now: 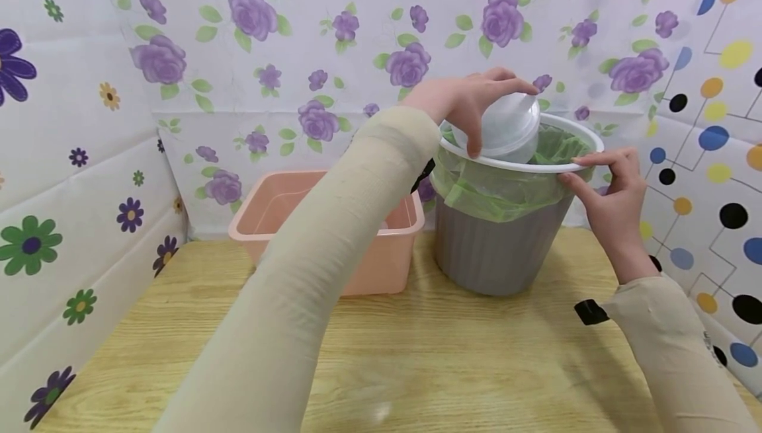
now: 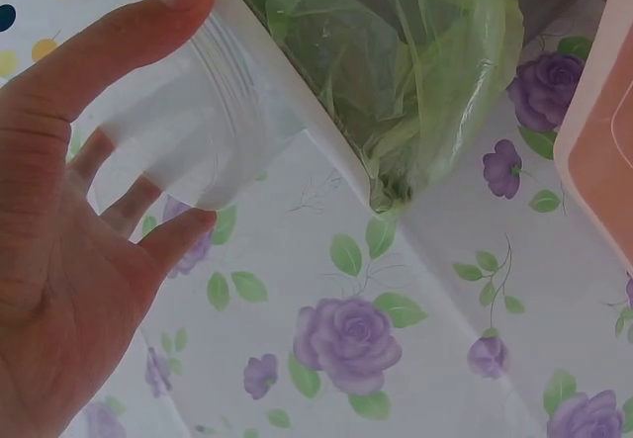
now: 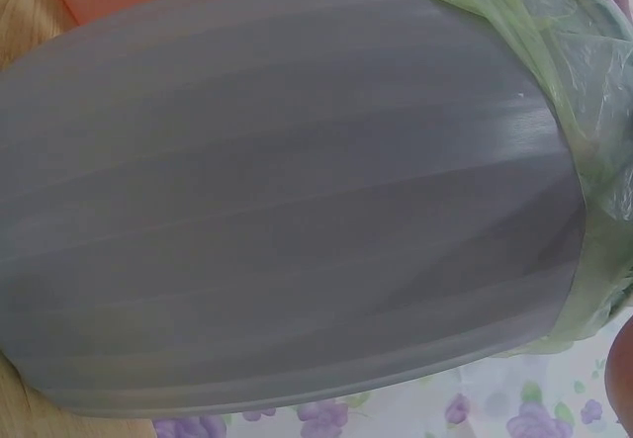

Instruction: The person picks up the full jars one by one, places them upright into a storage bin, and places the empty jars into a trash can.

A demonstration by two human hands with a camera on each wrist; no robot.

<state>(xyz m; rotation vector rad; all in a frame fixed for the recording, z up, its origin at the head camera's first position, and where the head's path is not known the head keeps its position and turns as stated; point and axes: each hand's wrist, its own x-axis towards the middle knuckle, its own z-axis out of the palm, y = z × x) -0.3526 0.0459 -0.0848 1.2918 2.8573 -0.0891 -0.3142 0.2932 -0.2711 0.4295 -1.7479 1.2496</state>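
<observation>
A clear round plastic container (image 1: 508, 127) is tilted at the mouth of a grey trash bin (image 1: 497, 248). My left hand (image 1: 467, 102) grips it, thumb on one side and fingers spread on the other; the left wrist view shows this hand (image 2: 74, 230) around the see-through container (image 2: 178, 122). A green bag (image 1: 506, 198) lines the bin, folded over outside below the white rim ring (image 1: 571, 130). On the right, my right hand (image 1: 616, 201) pinches that rim between thumb and fingers. In the right wrist view, the bin's ribbed side (image 3: 297, 201) hides most of the hand.
Left of the bin stands a pink plastic basin (image 1: 381, 264), partly hidden behind my left forearm. Both stand on a wood-grain table (image 1: 464, 360). Flowered sheeting (image 1: 333, 23) rises close behind them, and a dotted sheet (image 1: 714, 175) stands at the right.
</observation>
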